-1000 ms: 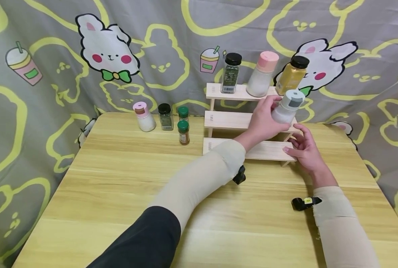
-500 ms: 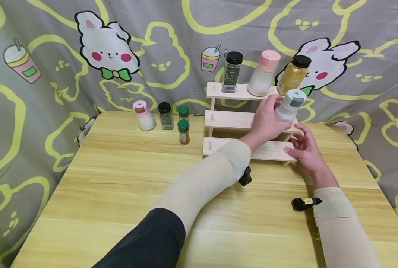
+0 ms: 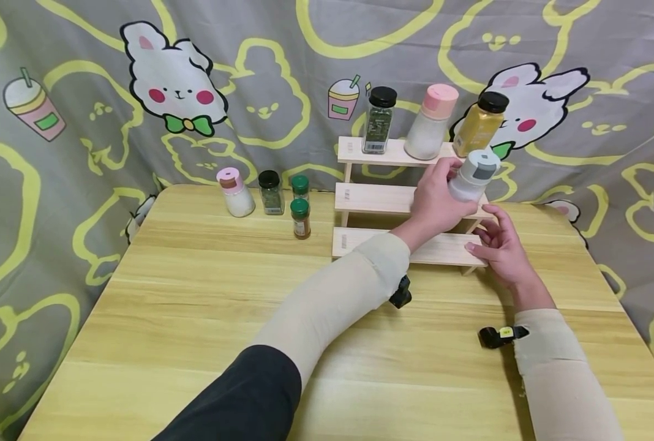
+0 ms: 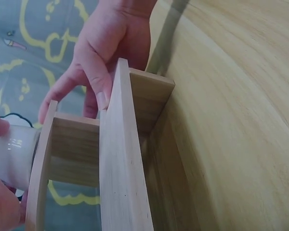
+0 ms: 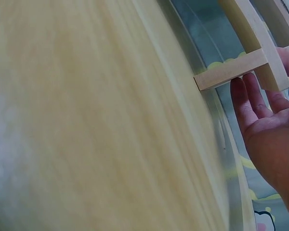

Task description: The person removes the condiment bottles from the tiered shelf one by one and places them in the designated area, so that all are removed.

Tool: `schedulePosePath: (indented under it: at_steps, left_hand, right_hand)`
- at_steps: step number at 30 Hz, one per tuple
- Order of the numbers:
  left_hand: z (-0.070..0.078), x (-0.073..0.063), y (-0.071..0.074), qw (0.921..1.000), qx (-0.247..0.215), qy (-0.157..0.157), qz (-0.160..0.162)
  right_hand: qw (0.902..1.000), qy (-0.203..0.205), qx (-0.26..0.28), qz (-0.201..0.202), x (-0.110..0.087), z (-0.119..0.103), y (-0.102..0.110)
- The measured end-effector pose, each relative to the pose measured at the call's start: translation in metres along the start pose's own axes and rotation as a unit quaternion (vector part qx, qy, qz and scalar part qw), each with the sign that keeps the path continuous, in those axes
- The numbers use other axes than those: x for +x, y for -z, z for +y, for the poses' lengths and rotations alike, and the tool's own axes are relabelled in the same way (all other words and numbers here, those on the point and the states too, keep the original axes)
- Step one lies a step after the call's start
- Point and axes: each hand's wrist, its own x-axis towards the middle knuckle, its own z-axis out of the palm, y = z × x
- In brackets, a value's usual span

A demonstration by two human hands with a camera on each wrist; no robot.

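My left hand (image 3: 436, 199) grips a seasoning shaker (image 3: 473, 177) with a pale grey cap and white contents, at the right end of the middle step of a three-tier wooden rack (image 3: 373, 197). In the left wrist view the shaker's base (image 4: 12, 154) is right at the step's board, and only parts of the left hand show. My right hand (image 3: 504, 250) holds the rack's right end, its thumb on the lowest step and its fingers at the side supports. In the right wrist view, its fingertips (image 5: 248, 96) meet a wooden support.
On the top step stand a black-capped herb jar (image 3: 378, 122), a pink-capped shaker (image 3: 430, 122) and a yellow jar (image 3: 479, 125). Left of the rack are another pink-capped shaker (image 3: 236, 193), a black-capped jar (image 3: 272, 193) and two green-capped jars (image 3: 300, 220). A patterned curtain (image 3: 272, 98) hangs behind.
The left forearm has shifted slightly to the right, while the shaker stays in nearly the same place in the left hand's grip. The right hand keeps its hold on the rack.
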Motion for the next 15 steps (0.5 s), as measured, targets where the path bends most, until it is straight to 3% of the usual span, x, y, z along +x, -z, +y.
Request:
schedulePosePath:
  at_steps: [15]
  left_hand:
    - [0.005, -0.005, 0.011, 0.9995, -0.010, -0.029, 0.008]
  right_hand:
    - [1.0000, 0.002, 0.008, 0.006, 0.000, 0.000, -0.002]
